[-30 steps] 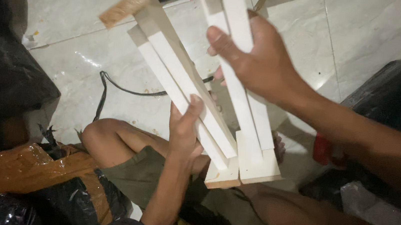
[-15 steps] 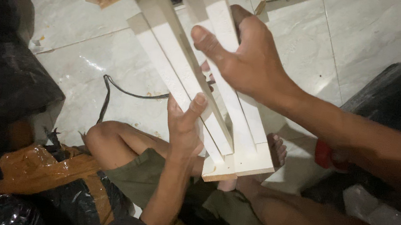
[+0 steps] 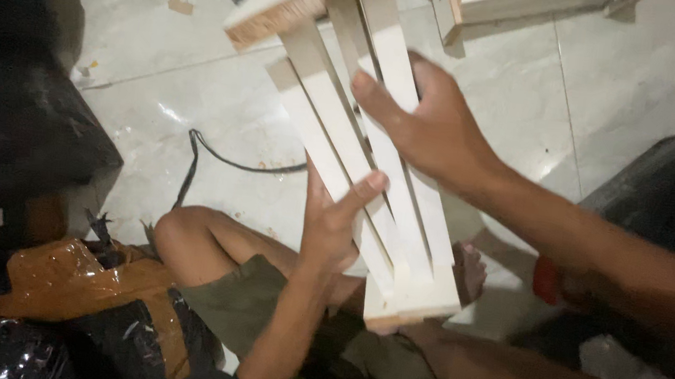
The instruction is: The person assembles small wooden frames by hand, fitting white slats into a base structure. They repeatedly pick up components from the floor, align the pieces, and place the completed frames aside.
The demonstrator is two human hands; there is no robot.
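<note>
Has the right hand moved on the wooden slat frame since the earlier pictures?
Yes. The right hand has slid along the wooden slat frame, away from the end block near the knees and toward the far crosspiece.

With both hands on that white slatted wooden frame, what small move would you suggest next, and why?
Probably lower the slatted wooden frame flat onto the tiled floor. It stands tilted over the lap, with the left hand bracing the slats low down and the right hand gripping higher up.

Slatted wooden frame [image 3: 359, 145] above lap, cable [image 3: 193, 156] on floor left, plastic bags [image 3: 44, 308] lower left
</note>
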